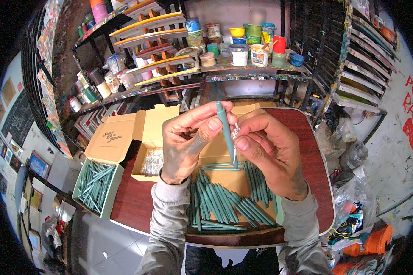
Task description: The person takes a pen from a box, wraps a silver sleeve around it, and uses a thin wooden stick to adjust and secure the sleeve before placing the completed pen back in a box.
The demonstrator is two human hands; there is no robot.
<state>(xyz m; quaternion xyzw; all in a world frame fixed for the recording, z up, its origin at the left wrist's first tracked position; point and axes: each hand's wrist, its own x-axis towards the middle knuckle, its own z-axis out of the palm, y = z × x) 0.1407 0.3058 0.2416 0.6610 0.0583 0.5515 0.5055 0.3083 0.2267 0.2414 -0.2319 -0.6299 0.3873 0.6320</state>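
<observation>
My left hand (186,144) grips a dull green tapered pen barrel (226,130) between thumb and fingers, its narrow end tilted down toward the right. Close against its side, my right hand (273,153) pinches a small white plastic piece (235,131); its exact kind is too small to make out, and I cannot tell whether it touches the barrel. Below both hands lies an open cardboard box (265,208) on the table, with many loose green pen barrels (211,199) in it, partly hidden by my hands and forearms.
The dark red table (131,201) also carries a small carton (142,170) of clear plastic pieces (153,161). At its left edge stands an open box (109,195) full of green barrels. Behind are shelves with paint tubs (239,56); at right, plastic bags (353,197) and an orange container (369,241).
</observation>
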